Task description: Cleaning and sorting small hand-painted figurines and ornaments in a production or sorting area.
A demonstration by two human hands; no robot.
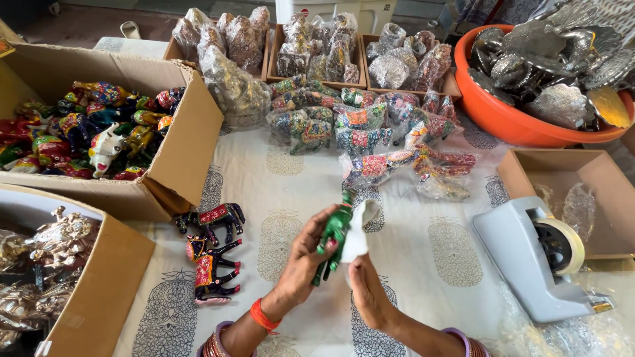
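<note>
Between your hands: your left hand [305, 254] grips a green figurine [334, 237]; your right hand [366, 291] pinches clear wrap [360, 228]; beyond them, wrapped figurines [370, 129]; right, grey tape dispenser [532, 261].

Boxes [178, 145] left, tape dispenser [529, 264] right

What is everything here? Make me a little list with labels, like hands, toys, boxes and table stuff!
left hand: the left hand grips a green animal figurine
right hand: the right hand holds a white wrapping piece against the figurine
loose toys: two dark painted horses lie on the printed tablecloth
boxes: a cardboard box holds colourful painted animals
wrapped toys: plastic-wrapped figurines are piled beyond the hands
tub: an orange tub holds silvery metal pieces
tape: a grey tape dispenser stands at the right
</note>
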